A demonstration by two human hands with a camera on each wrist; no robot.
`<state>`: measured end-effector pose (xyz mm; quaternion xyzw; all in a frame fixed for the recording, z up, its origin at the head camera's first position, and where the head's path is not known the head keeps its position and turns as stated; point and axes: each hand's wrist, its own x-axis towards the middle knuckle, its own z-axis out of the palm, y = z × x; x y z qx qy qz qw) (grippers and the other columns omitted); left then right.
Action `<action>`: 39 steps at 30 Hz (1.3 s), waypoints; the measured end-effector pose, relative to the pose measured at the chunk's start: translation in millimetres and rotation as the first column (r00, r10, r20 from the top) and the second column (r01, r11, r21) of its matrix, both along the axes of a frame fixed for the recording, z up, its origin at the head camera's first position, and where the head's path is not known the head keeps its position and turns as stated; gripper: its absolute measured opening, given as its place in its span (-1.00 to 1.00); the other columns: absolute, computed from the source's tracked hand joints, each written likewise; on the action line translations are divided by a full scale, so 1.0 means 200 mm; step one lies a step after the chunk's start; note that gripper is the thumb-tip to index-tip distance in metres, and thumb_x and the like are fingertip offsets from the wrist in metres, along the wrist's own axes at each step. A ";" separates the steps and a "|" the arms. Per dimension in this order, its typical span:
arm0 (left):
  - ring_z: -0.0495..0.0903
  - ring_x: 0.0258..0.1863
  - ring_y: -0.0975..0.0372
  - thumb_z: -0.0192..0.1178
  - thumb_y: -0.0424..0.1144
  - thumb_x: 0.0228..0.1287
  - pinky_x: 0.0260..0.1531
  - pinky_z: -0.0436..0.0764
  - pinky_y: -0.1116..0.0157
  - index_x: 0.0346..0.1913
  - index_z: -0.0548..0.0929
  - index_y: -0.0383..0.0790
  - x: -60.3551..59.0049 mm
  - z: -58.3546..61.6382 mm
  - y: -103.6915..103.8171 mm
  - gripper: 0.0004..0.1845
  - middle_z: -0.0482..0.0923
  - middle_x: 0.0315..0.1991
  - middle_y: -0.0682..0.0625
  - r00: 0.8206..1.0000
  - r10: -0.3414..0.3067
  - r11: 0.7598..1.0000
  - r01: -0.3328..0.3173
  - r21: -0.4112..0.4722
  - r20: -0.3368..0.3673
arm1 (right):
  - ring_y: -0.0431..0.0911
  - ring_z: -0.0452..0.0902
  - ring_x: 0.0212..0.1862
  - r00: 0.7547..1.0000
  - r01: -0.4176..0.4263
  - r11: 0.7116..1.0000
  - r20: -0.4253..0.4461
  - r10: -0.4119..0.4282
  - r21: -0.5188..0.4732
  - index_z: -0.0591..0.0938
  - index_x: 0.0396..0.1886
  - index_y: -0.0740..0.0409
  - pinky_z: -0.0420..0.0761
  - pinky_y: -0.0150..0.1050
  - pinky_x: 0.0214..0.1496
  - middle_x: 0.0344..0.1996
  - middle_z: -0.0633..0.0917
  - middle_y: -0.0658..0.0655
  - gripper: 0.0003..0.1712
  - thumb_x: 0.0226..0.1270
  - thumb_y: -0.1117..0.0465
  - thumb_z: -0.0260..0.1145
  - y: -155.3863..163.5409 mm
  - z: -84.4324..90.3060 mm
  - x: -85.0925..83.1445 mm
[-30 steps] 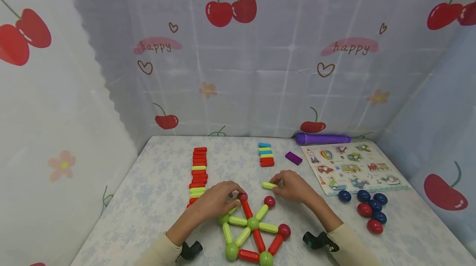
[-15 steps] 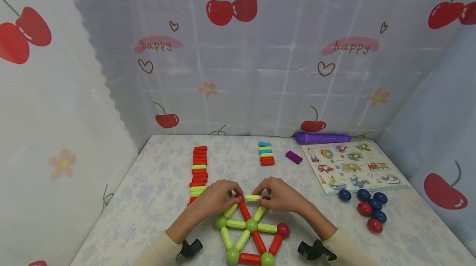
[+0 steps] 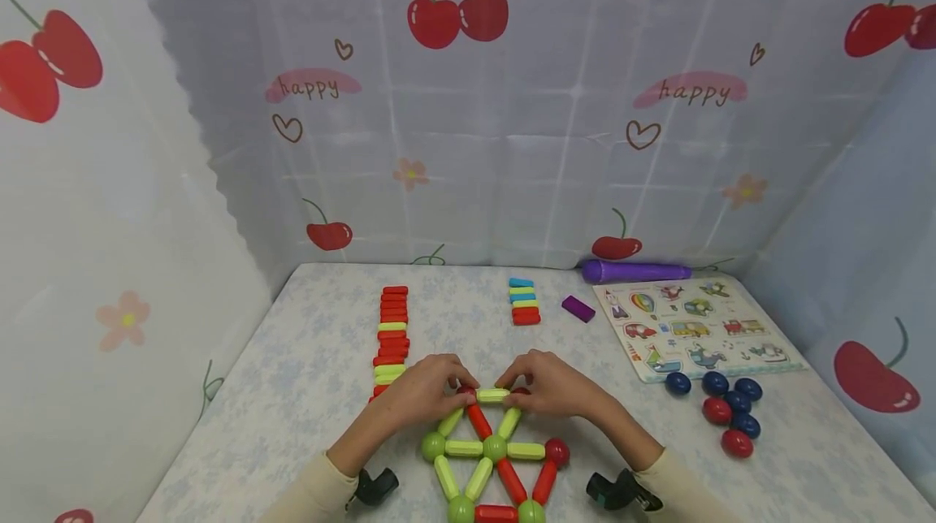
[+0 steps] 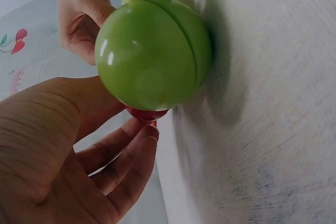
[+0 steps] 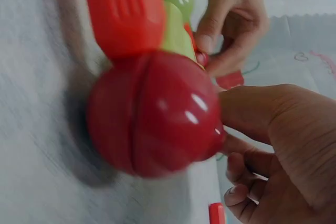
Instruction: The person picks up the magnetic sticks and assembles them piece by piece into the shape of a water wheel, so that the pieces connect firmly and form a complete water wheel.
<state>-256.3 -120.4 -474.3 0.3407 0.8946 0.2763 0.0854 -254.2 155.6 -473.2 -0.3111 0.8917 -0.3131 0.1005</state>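
Green rod point(image 3: 493, 395) over a floral table point(image 3: 307, 377), cherry curtains point(image 3: 512, 117) behind.

A row of red and yellow-green sticks point(image 3: 391, 334) lies in a line on the pale blue-patterned table point(image 3: 307, 360), toward its left. Farther back sits a short stack of blue, green and red sticks point(image 3: 523, 301), with a single purple block point(image 3: 578, 309) just beside it. A purple marker-like tube point(image 3: 634, 271) rests against the cherry-print curtain point(image 3: 512, 117). A wooden vehicle puzzle board point(image 3: 695, 326) lies at the right, and near its front edge cluster dark blue and red balls point(image 3: 720, 409).
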 end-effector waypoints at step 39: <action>0.51 -0.46 0.37 0.58 -0.10 0.27 -0.44 0.55 0.37 -0.30 0.82 -0.04 0.05 0.08 -0.03 -0.86 0.59 -0.45 0.22 0.994 0.107 0.982 -0.108 -0.154 -0.014 | -0.07 0.55 -0.22 0.919 0.321 0.946 -0.226 -0.322 -0.042 0.82 0.04 0.22 0.57 -0.22 -0.22 -0.02 0.82 0.19 -0.77 0.45 0.34 0.47 0.21 -0.04 -0.33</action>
